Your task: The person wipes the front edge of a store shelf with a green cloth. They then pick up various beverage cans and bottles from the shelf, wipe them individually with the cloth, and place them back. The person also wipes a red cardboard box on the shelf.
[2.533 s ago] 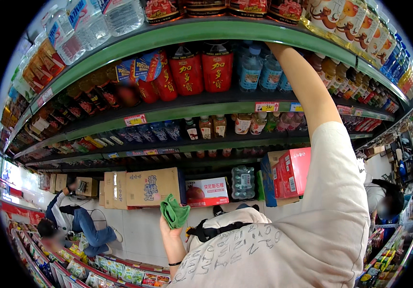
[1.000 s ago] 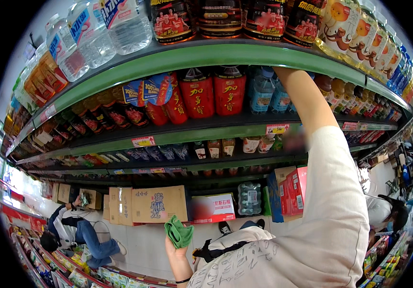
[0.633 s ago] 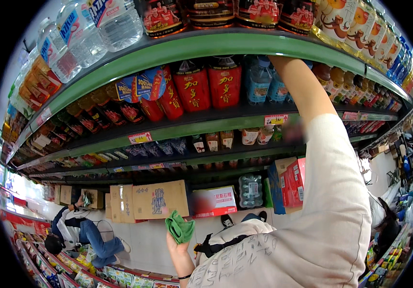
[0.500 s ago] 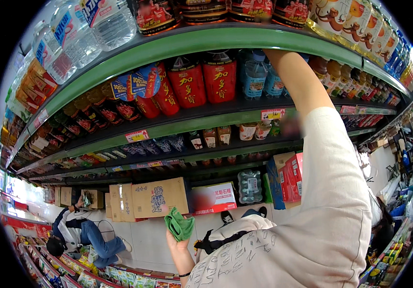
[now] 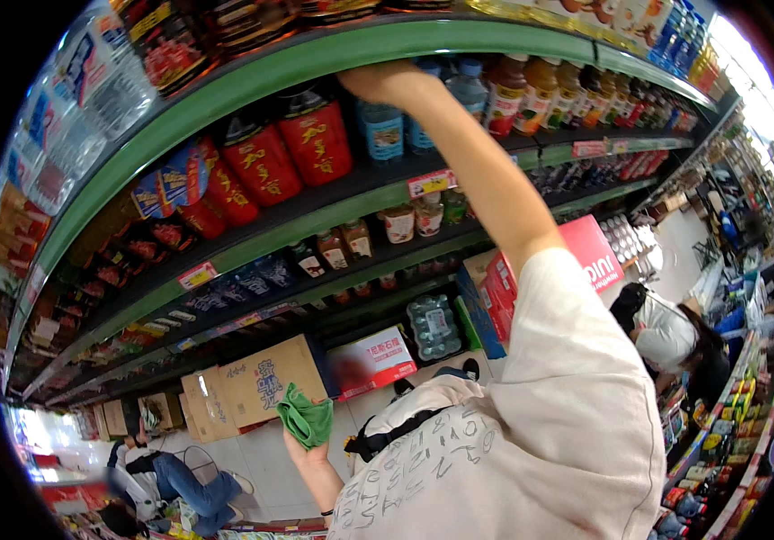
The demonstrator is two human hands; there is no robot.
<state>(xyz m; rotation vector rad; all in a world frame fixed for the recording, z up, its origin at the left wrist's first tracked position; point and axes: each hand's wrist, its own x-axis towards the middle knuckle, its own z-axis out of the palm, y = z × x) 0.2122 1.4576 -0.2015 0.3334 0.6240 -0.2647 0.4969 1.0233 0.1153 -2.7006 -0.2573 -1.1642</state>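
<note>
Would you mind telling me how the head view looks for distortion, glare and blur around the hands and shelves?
Head view: fisheye bends the green shelf edge into an arc; bright glare washes out the upper right aisle; black vignette rings the frame. The right hand reaching under the shelf edge is slightly soft, the left hand gripping the crumpled green cloth reads clearly; the red-labelled bottles stay sharp.

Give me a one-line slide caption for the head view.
Right hand reaches among blue-labelled bottles on a green-edged shelf; left hand holds a green cloth.
</note>
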